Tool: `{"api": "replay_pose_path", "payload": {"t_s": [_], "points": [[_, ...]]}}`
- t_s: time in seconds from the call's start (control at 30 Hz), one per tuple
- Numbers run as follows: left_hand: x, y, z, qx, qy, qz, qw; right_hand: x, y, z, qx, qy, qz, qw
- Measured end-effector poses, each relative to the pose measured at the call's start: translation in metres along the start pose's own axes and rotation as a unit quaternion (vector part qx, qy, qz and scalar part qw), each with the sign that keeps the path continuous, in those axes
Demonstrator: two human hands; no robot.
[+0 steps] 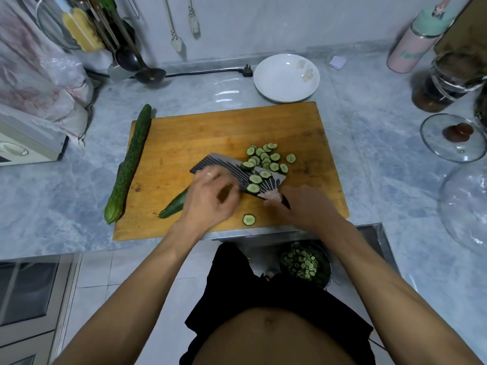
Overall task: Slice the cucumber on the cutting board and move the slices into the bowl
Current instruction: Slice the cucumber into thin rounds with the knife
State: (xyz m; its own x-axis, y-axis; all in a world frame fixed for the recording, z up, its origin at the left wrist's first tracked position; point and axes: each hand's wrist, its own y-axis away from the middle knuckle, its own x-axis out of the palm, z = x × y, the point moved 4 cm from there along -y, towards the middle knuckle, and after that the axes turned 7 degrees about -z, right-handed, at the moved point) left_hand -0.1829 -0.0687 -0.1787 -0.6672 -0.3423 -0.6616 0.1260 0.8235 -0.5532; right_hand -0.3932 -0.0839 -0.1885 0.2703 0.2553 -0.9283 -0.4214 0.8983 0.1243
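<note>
Right grip: the right hand (303,206) was curled around the dark handle of the knife (238,171), whose broad patterned blade lay nearly flat and ran up and left from that grip.
Left grip: the left hand (208,196) sat just left of the right one, fingers bent over the near edge of the blade; blur hid whether they pinched anything, so I cannot tell.
On the blade: three cucumber slices (255,179) rested on it, between the two hands.
Beyond the blade: a loose pile of slices (268,156) lay on the cutting board (210,133), just past the blade's far edge.
Near side: a single slice (249,219) lay on the board between the wrists.
Under the left hand: the cut cucumber piece (172,205) stuck out to the left from beneath it.
Far left: a whole cucumber (129,164) lay along the board's left edge, partly on the desk (382,159).
Far side: a white bowl (286,78) stood on the desk just behind the board.
Below the right forearm: a dark container of slices (305,263) sat under the desk edge.
</note>
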Motion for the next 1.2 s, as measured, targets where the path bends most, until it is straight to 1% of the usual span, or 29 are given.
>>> {"api": "replay_pose_path", "payload": {"t_s": [0.07,0.13,0.27,0.33,0.43,0.53,0.63,0.73,0.77,0.83,0.9,0.93,0.97,1.0,1.1,1.13,1.2], "points": [[0.018,-0.010,-0.011,0.027,0.004,0.118,0.993,0.000,0.005,0.001,-0.014,0.025,-0.008,1.000],[0.032,-0.016,-0.012,0.011,-0.006,0.188,0.982,0.000,0.010,0.002,-0.019,0.036,-0.013,0.999],[0.051,-0.035,-0.002,-0.060,-0.015,0.248,0.967,0.001,0.015,0.001,-0.019,0.044,-0.003,0.999],[0.060,-0.044,0.003,-0.086,-0.036,0.270,0.958,0.001,0.018,-0.001,-0.020,0.043,-0.002,0.999],[0.069,-0.053,0.007,-0.115,-0.048,0.262,0.957,0.000,0.024,-0.001,-0.026,0.050,-0.005,0.998],[0.063,-0.056,0.002,-0.136,-0.026,0.210,0.968,-0.001,0.028,-0.002,-0.028,0.050,-0.006,0.998],[0.048,-0.053,-0.014,-0.108,0.009,0.149,0.983,-0.001,0.029,-0.008,-0.019,0.035,-0.021,0.999],[0.035,-0.047,-0.029,-0.073,0.030,0.126,0.989,-0.001,0.030,-0.014,-0.011,0.018,-0.035,0.999],[0.032,-0.045,-0.033,-0.071,0.036,0.116,0.990,-0.002,0.030,-0.014,-0.005,0.004,-0.040,0.999],[0.024,-0.038,-0.040,-0.075,0.053,0.071,0.993,0.001,0.030,-0.019,0.016,-0.031,-0.043,0.998],[0.018,-0.019,-0.042,-0.094,0.065,0.030,0.993,0.005,0.031,-0.023,0.048,-0.076,-0.044,0.995],[0.017,-0.006,-0.039,-0.109,0.069,0.026,0.991,0.008,0.033,-0.027,0.067,-0.100,-0.047,0.992],[0.018,0.009,-0.033,-0.126,0.070,0.038,0.989,0.010,0.034,-0.030,0.084,-0.120,-0.048,0.988],[0.022,0.024,-0.026,-0.144,0.066,0.070,0.985,0.012,0.035,-0.033,0.098,-0.138,-0.050,0.984],[0.041,0.053,-0.003,-0.172,0.012,0.206,0.963,0.012,0.040,-0.038,0.111,-0.182,-0.076,0.974],[0.046,0.058,0.000,-0.172,-0.003,0.230,0.958,0.012,0.041,-0.039,0.111,-0.196,-0.087,0.970],[0.051,0.059,0.001,-0.172,-0.004,0.232,0.957,0.011,0.045,-0.040,0.109,-0.211,-0.098,0.966]]}}
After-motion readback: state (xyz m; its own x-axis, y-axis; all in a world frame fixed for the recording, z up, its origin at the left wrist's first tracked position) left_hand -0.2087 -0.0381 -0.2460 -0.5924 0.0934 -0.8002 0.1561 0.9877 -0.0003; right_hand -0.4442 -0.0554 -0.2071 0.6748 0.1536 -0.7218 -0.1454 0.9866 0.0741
